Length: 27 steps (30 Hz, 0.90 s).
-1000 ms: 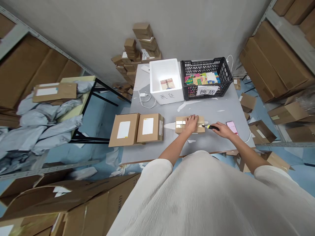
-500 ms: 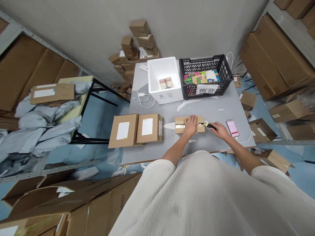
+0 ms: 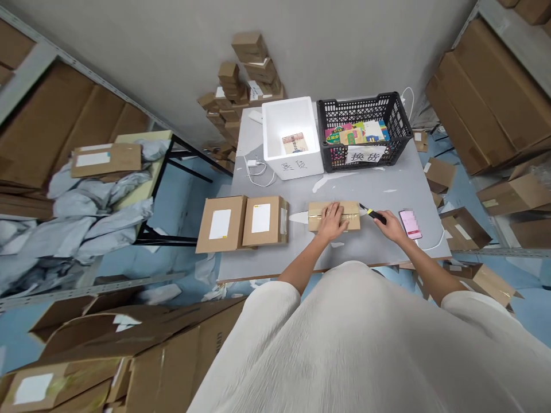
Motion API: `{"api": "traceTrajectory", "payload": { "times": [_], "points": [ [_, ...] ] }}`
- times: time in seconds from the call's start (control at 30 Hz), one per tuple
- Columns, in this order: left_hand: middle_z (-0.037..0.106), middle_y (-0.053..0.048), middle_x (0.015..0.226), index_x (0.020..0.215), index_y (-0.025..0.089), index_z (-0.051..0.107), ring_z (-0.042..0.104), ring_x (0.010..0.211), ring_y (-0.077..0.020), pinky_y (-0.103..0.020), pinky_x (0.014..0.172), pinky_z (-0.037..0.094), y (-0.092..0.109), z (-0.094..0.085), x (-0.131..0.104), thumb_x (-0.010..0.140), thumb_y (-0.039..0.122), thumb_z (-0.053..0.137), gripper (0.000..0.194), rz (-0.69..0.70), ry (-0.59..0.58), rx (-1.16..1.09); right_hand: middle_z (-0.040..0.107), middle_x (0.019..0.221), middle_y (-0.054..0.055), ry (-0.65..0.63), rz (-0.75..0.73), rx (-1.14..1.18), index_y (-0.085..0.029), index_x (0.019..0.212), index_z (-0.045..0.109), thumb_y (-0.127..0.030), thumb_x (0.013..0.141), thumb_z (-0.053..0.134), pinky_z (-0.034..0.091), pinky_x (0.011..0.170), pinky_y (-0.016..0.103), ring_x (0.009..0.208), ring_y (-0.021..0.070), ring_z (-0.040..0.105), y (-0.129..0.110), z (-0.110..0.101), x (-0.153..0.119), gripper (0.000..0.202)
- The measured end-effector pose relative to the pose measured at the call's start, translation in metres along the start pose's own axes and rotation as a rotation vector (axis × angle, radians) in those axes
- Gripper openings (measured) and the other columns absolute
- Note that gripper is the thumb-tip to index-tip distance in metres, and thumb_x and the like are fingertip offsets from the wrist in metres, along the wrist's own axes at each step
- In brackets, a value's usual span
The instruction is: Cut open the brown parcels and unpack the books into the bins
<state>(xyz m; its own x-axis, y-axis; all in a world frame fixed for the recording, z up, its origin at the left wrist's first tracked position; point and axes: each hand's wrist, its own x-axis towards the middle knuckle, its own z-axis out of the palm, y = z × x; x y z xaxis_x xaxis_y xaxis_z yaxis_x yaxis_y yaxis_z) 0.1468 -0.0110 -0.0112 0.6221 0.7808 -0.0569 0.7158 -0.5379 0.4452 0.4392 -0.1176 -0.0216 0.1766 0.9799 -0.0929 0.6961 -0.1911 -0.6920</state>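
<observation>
A small taped cardboard box (image 3: 352,217) lies on the grey table (image 3: 275,264) in front of me. Across its top my left hand (image 3: 331,221) rests flat with the fingers spread. My right hand (image 3: 391,226) is closed around a yellow-and-black utility knife (image 3: 375,215). The knife's blade points up and left, just off the box's right end. To the right of that hand lies a phone (image 3: 410,224) with a pink screen. Two larger labelled boxes, one (image 3: 221,223) beside the other (image 3: 263,221), stand left of the small box.
A white foam bin (image 3: 293,167) with a book inside and a black crate (image 3: 365,155) of colourful books stand at the table's back. Grey parcels (image 3: 107,212) fill a side table at left. Opened cartons (image 3: 465,230) lie on the floor at right.
The knife has come off the top of the box to its right end, its blade now tilted upward. My left hand stays on the box. The whole view has shifted slightly.
</observation>
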Motion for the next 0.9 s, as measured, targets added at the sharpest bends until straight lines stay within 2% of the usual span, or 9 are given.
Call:
{"api": "traceTrajectory", "payload": {
  "times": [0.23,0.3,0.37,0.43,0.5,0.63,0.77,0.83,0.9],
  "points": [
    [0.028,-0.019,0.186,0.173,0.029,0.041,0.017,0.176,-0.0395,-0.065,0.14,0.017,-0.044,-0.018,-0.054,0.095,0.053,0.077,0.089,-0.199,-0.005,0.021,0.077,0.135,0.014,-0.063,-0.015,0.12,-0.026,0.131,0.072,-0.064,0.098,0.06,0.058,0.108,0.055,0.116,0.0351,0.073,-0.027,0.02,0.012,0.051],
    [0.024,-0.02,0.187,0.175,0.03,0.039,0.017,0.176,-0.0422,-0.066,0.138,0.022,-0.054,-0.019,-0.063,0.094,0.052,0.079,0.093,-0.268,0.002,0.009,0.078,0.134,0.013,-0.089,0.001,0.144,-0.027,0.131,0.07,-0.064,0.098,0.061,0.059,0.107,0.056,0.116,0.0349,0.074,-0.035,0.024,0.013,0.05],
    [0.022,-0.022,0.187,0.177,0.029,0.034,0.028,0.172,-0.0447,-0.063,0.133,0.034,-0.061,-0.019,-0.067,0.096,0.049,0.078,0.093,-0.325,-0.023,-0.052,0.08,0.132,0.011,-0.111,0.017,0.156,-0.028,0.131,0.069,-0.064,0.098,0.061,0.058,0.108,0.056,0.12,0.0355,0.074,-0.041,0.028,0.012,0.05],
    [0.024,-0.024,0.186,0.179,0.029,0.029,0.043,0.164,-0.045,-0.057,0.126,0.046,-0.063,-0.017,-0.065,0.1,0.047,0.074,0.093,-0.371,-0.061,-0.131,0.08,0.133,0.011,-0.125,0.03,0.167,-0.028,0.131,0.068,-0.066,0.097,0.062,0.057,0.111,0.056,0.125,0.0363,0.073,-0.047,0.031,0.011,0.051],
    [0.028,-0.024,0.183,0.179,0.029,0.028,0.051,0.158,-0.0444,-0.053,0.122,0.05,-0.061,-0.017,-0.061,0.101,0.048,0.074,0.093,-0.404,-0.076,-0.174,0.08,0.135,0.012,-0.119,0.04,0.183,-0.028,0.131,0.067,-0.067,0.097,0.062,0.056,0.113,0.057,0.129,0.0368,0.073,-0.051,0.031,0.009,0.052],
    [0.042,-0.02,0.173,0.175,0.032,0.041,0.056,0.151,-0.0433,-0.049,0.118,0.052,-0.051,-0.024,-0.05,0.096,0.061,0.078,0.091,-0.409,-0.056,-0.187,0.08,0.136,0.014,-0.01,0.063,0.192,-0.028,0.134,0.066,-0.069,0.098,0.061,0.056,0.113,0.058,0.132,0.0376,0.072,-0.052,0.021,0.009,0.055],
    [0.057,-0.017,0.157,0.166,0.031,0.056,0.064,0.142,-0.0393,-0.045,0.114,0.054,-0.046,-0.028,-0.035,0.095,0.077,0.07,0.086,-0.429,-0.109,-0.243,0.082,0.129,0.015,0.056,0.11,0.179,-0.026,0.134,0.066,-0.071,0.097,0.06,0.057,0.109,0.059,0.123,0.0379,0.075,-0.044,0.009,0.011,0.058],
    [0.062,-0.018,0.153,0.163,0.027,0.058,0.067,0.139,-0.0385,-0.044,0.113,0.055,-0.047,-0.027,-0.027,0.096,0.078,0.066,0.085,-0.466,-0.132,-0.269,0.083,0.124,0.015,0.066,0.137,0.203,-0.026,0.132,0.066,-0.074,0.096,0.061,0.058,0.108,0.058,0.119,0.0367,0.076,-0.038,0.009,0.012,0.06],
    [0.066,-0.019,0.151,0.165,0.024,0.053,0.066,0.14,-0.0384,-0.045,0.112,0.055,-0.05,-0.023,-0.02,0.099,0.073,0.065,0.083,-0.493,-0.089,-0.283,0.083,0.123,0.013,0.066,0.162,0.237,-0.027,0.131,0.065,-0.076,0.096,0.06,0.059,0.108,0.056,0.117,0.0343,0.077,-0.033,0.012,0.012,0.061]
  ]
}}
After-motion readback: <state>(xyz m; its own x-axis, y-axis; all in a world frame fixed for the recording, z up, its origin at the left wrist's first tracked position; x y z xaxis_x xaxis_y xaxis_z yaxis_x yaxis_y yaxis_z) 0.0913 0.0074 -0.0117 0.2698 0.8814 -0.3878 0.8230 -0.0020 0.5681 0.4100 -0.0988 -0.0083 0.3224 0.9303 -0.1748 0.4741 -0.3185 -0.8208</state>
